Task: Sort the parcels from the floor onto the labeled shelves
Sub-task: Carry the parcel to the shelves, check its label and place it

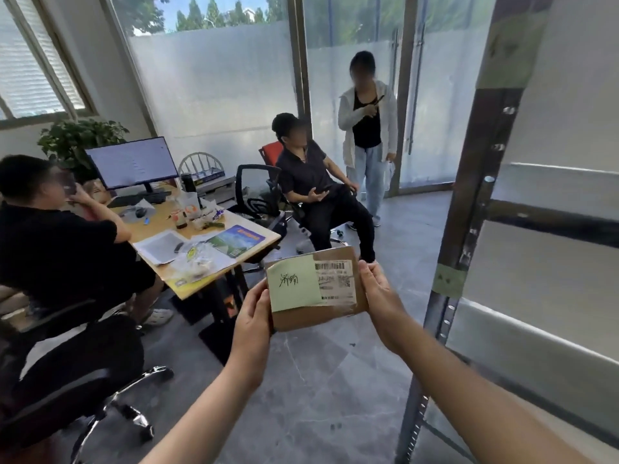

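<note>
I hold a small brown cardboard parcel (338,313) up in front of me, above the grey floor. A green note with handwriting and a white barcode label cover its top face. My left hand (253,316) grips its left edge, thumb on top. Gripping the right edge is my right hand (378,296). To the right stands the metal shelf rack (475,202), its upright post bearing green paper labels (447,279). The shelf boards (536,333) run off to the right.
A desk (234,262) with a monitor, papers and bottles stands left, with a person seated at it on an office chair (110,396). Another person sits on a chair (321,195) ahead; a third stands by the glass door (368,135). Grey floor lies between me and them.
</note>
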Tool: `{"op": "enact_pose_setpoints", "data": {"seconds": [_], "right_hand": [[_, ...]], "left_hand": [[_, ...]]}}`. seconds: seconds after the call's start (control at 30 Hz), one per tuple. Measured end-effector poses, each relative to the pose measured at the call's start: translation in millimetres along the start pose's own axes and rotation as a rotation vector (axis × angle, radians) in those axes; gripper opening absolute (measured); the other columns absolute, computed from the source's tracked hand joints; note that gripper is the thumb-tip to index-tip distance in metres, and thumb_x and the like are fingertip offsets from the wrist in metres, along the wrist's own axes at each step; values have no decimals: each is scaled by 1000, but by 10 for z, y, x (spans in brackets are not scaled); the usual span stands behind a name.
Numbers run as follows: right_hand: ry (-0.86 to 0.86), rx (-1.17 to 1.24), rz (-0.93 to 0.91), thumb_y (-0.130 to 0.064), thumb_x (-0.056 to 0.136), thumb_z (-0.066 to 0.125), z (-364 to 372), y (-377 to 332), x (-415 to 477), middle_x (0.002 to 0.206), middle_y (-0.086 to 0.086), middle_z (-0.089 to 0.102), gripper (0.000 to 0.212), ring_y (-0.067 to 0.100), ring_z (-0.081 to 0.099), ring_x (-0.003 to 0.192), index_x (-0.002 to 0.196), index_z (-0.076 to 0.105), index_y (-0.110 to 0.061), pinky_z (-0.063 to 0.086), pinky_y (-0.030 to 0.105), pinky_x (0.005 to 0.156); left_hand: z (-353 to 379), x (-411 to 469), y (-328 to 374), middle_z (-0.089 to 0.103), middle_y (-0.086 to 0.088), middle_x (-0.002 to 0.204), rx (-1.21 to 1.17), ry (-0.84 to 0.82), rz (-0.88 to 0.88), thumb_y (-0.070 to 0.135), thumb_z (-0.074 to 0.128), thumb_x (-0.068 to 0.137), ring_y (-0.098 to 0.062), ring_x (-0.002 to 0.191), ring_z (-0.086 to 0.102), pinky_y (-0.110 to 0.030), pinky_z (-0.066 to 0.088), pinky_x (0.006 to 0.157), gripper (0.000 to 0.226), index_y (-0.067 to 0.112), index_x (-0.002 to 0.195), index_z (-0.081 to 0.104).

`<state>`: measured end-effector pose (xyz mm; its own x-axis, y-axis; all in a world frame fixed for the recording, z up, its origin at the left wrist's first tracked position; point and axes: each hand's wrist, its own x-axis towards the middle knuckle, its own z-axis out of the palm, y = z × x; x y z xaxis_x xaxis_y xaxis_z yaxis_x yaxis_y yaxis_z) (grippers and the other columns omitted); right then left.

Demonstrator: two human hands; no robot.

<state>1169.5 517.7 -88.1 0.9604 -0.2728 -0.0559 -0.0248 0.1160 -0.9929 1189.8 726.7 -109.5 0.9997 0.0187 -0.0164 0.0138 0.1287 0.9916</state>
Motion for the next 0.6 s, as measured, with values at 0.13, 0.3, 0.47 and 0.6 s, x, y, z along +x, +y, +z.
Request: {"op": "enact_pose_setpoints", "data": {"seconds": [0.13, 0.3, 0.47, 0.6], "right_hand": [[122, -30, 17, -45, 104, 38, -351, 77, -65, 99, 2, 71, 29, 19, 67, 94, 106, 55, -21, 54, 49, 94], [335, -29, 92, -42, 105, 39, -872, 260, -178, 106, 10, 73, 30, 27, 70, 102, 106, 55, -16, 55, 51, 95], [509, -49, 190, -35, 106, 40, -1278, 517, -361, 107, 20, 69, 30, 25, 65, 91, 104, 52, -7, 53, 41, 80], [617, -97, 196, -31, 106, 40, -1492, 596, -465, 108, 23, 67, 25, 25, 64, 91, 102, 50, -9, 52, 39, 78]], "left_hand": [[374, 107, -179, 70, 1, 131, -33, -142, -24, 31, 44, 107, -23, 127, 62, -53, 45, 108, 32, 45, 128, 62], [895, 190, -321, 71, -2, 132, -19, -402, -45, 44, 35, 108, -21, 125, 65, -49, 49, 105, 44, 27, 141, 57], [1211, 139, -626, 72, 1, 127, 45, -554, -133, 70, 70, 76, -19, 119, 68, -51, 51, 105, 70, 32, 135, 62], [1439, 162, -773, 71, 0, 129, 50, -658, -229, 55, 85, 67, -19, 118, 69, -48, 54, 104, 75, 29, 133, 62]]}}
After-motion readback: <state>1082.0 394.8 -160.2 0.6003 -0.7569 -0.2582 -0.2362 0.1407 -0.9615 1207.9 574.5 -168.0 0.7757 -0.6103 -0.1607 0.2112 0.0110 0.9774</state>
